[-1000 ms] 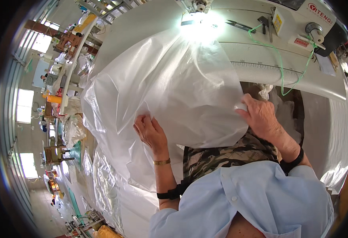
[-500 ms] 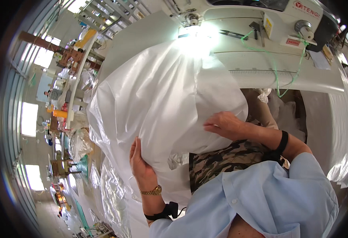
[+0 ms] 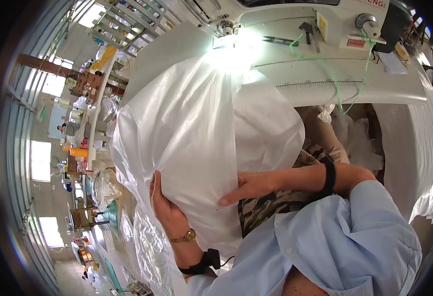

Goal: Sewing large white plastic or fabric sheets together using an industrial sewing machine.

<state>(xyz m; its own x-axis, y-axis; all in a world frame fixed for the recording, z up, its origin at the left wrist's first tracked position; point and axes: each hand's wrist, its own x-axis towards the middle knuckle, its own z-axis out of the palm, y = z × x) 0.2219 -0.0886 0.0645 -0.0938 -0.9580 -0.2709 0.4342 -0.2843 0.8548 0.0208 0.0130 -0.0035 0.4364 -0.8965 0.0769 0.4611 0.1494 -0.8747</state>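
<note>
A large sheet of glossy white woven plastic (image 3: 196, 143) hangs in folds from the sewing machine's lit needle area (image 3: 231, 47) down to my lap. My left hand (image 3: 166, 206) is against the sheet's left part, its visible fingers stretched upward and creases running from the fingertips. Part of its palm is hidden by the sheet. My right hand (image 3: 248, 187) is closed on the sheet near its right edge by my lap; the thumb lies on top and the other fingers are mostly hidden. Glare hides where the plastic meets the needle.
On the machine table (image 3: 285, 74) lie black tweezers (image 3: 280, 40), a small hammer (image 3: 306, 30) and green thread (image 3: 332, 69). A ruler strip (image 3: 320, 85) runs near its front edge. More clear plastic (image 3: 150, 251) lies at lower left.
My right hand has moved left and down from above the sheet and taken hold of it. My left hand has shifted slightly left, and the plastic lies straighter along its middle fold.
</note>
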